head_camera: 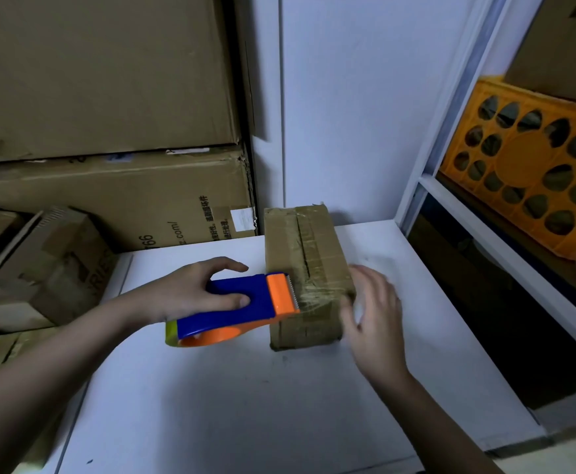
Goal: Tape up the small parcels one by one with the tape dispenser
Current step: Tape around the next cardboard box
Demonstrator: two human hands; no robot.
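A small brown cardboard parcel point(305, 261) lies on the white table point(245, 405), its long side running away from me, with clear tape across its top and a slit along the middle seam. My left hand point(190, 289) grips the blue and orange tape dispenser point(242, 307). The dispenser's toothed orange head sits against the parcel's near left top edge, and a band of tape runs from it across the near end. My right hand point(372, 313) is blurred, fingers fairly straight, touching the parcel's near right corner.
Large cardboard boxes point(108, 97) are stacked behind and left of the table, smaller ones point(47, 268) at the left edge. A white shelf frame point(505, 234) stands on the right, holding an orange plastic crate point(532, 172).
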